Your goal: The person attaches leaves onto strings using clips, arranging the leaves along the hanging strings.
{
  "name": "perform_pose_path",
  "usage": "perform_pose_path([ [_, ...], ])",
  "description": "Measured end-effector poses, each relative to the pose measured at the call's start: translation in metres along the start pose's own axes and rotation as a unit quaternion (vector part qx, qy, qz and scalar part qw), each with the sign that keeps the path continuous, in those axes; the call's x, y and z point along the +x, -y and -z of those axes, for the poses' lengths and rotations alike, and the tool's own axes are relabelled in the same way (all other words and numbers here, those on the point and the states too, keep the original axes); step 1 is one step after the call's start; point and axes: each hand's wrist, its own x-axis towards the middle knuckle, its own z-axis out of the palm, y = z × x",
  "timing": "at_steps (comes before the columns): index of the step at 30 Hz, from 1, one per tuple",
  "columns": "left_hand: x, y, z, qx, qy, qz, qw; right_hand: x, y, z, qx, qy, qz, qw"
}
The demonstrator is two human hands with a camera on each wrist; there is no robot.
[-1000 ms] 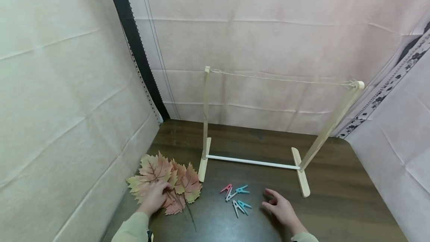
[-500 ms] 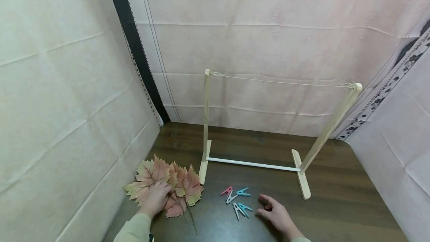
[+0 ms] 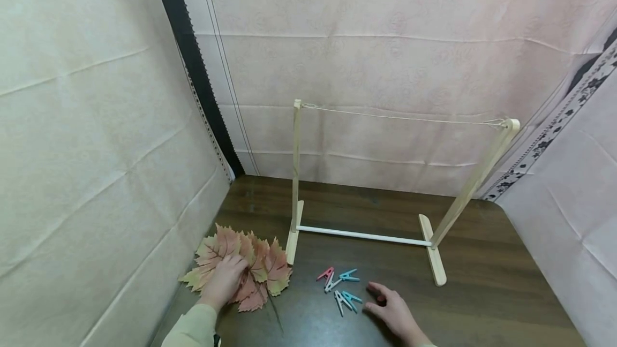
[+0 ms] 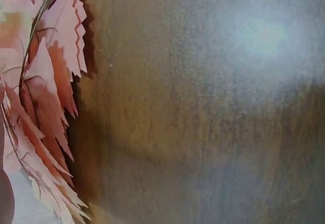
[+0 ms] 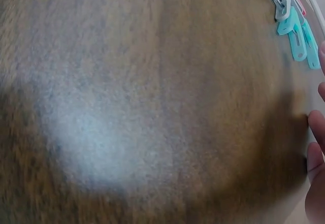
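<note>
While leaves (image 3: 257,261) are spread near the left edge of the table (image 3: 487,293), they are partly covered by the left hand (image 3: 224,281), whose fingers are bent over them; whether a leaf is actually pinched cannot be told, as only a sliver of that hand is caught by the left wrist view. Toward the right edge, just beside the pegs (image 3: 330,284) but apart from them, the right hand (image 3: 392,309) is held with thumb and forefinger spread and nothing gripped. Closer to the far edge, a wooden stand (image 3: 295,170) is placed, with a string (image 3: 405,118) tied across its top.

The leaves can be judged very light, thin and bendy, with toothed borders that could be creased or snagged on one another where they are overlapped. A hold is best taken at the thin stem (image 3: 275,312) or close to a leaf's base, with gentle pressure; little slipping is to be expected.
</note>
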Motion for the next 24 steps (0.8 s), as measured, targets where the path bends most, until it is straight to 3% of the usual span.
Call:
perform_pose_path([
  [13,0.010,0.005,0.008,-0.008,-0.092,-0.004,0.9957,-0.003,-0.004,-0.010,-0.010,-0.034,0.026,0.9991],
  [18,0.017,0.006,0.017,-0.034,-0.104,0.030,0.9935,-0.005,-0.002,-0.015,-0.032,-0.046,0.003,0.9984],
  [24,0.027,0.002,0.037,-0.070,-0.083,0.089,0.9902,-0.005,0.004,-0.018,-0.050,-0.046,-0.016,0.9976],
])
